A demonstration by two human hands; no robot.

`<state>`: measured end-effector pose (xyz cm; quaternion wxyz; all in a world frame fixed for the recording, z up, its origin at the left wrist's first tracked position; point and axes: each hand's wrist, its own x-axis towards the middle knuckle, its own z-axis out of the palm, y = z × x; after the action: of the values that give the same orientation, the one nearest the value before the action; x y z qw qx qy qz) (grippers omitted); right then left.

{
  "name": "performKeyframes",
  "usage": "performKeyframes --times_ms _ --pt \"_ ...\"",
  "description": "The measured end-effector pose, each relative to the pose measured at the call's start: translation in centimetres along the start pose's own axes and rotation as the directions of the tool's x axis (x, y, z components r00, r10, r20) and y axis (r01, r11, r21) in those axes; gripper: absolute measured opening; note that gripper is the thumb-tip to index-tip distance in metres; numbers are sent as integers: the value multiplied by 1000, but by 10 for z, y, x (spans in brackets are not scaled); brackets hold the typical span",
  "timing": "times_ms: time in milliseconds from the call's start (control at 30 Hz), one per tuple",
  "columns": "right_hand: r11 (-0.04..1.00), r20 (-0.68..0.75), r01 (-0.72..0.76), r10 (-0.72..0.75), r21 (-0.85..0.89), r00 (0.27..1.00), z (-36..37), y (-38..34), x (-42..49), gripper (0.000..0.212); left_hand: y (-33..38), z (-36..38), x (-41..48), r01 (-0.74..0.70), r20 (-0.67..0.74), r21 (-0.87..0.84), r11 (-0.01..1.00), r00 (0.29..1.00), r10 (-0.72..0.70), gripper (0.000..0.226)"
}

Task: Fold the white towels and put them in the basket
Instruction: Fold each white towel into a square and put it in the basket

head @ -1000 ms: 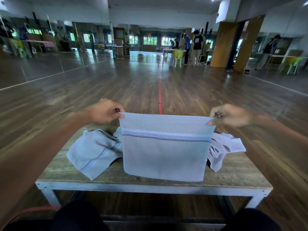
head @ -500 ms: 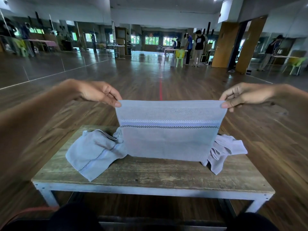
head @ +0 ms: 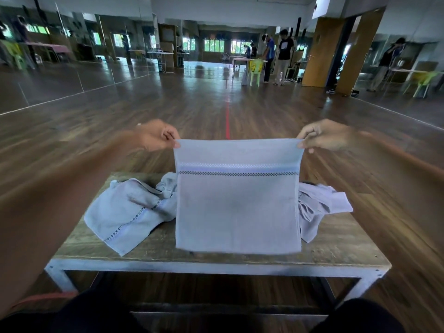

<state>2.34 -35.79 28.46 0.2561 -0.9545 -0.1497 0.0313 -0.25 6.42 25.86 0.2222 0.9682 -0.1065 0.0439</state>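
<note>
Squarely centre-frame, a white towel [head: 237,207] hangs as a flat, near-square sheet over the worktop [head: 216,259], stretched btwn two bare hands. Left hand [head: 156,135] pinches the top left corner, right hand [head: 324,137] the top right. Each grip is narrow, thumb & fingertips closed on the hem, other fingers curled. Top edge runs level, well above the worktop. Bottom edge sits low, near the worktop's near edge, slightly blurred; contact w/ the wood can't be told.

Cloth is pale w/ a faint blue-grey cast, smooth across its face. Across the upper part run a woven white dotted band and, just below it, a thin dark checkered stripe, side to side. Side edges hang straight.

Behind it, two more white towels lie unfolded on the worktop. A second towel [head: 129,210] is crumpled toward the left edge, the same checkered stripe showing diagonally, one corner close to the near edge. A third towel [head: 319,205] is bunched toward the right edge, partly hidden by the held sheet.

Worktop is worn wood on a pale metal frame, set on a dark wooden floor [head: 96,131] w/ a red line [head: 227,121]. At the hall's far end, people [head: 284,56] stand by a table.
</note>
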Motion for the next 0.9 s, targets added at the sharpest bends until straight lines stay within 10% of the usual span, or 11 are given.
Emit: performKeyframes --times_ms 133,267,567,900 --pt "985 -299 118 -76 124 951 -9 -3 0 14 6 -10 0 -37 -352 259 965 927 130 7" --pt "964 -298 194 -134 184 945 -5 1 -12 20 13 -16 -17 -122 -427 303 945 869 249 5" --pt "986 28 63 -68 156 997 110 53 -80 23 -30 87 -100 -135 -18 219 966 990 143 18" --pt "958 223 -51 -13 283 975 194 89 -159 12 -61 173 -175 -130 350 -11 991 928 126 8"
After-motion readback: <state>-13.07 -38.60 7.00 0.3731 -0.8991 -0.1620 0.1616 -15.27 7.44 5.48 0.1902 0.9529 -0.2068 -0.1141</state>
